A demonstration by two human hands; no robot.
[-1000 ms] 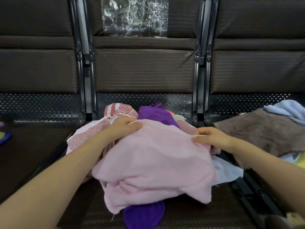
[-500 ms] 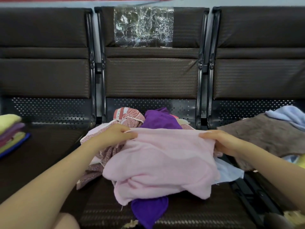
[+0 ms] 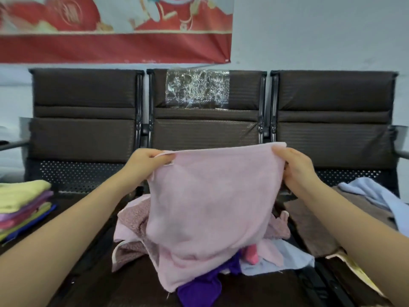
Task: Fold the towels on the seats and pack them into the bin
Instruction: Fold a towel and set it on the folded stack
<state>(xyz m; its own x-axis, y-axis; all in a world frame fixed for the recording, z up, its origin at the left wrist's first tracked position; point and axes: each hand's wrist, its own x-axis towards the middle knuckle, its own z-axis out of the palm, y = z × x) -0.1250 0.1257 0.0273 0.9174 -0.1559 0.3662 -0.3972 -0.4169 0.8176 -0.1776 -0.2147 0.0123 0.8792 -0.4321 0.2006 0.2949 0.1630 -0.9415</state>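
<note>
A: Where is the pink towel being held?

B: Above the pile on the middle seat, being pinched at its top corners by the left hand and right hand.

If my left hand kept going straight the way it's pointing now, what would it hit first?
Probably the brown padded backrest of the middle seat. The left hand, pinching the pale pink towel's top corner, points up and forward toward it, though depth is unclear.
</note>
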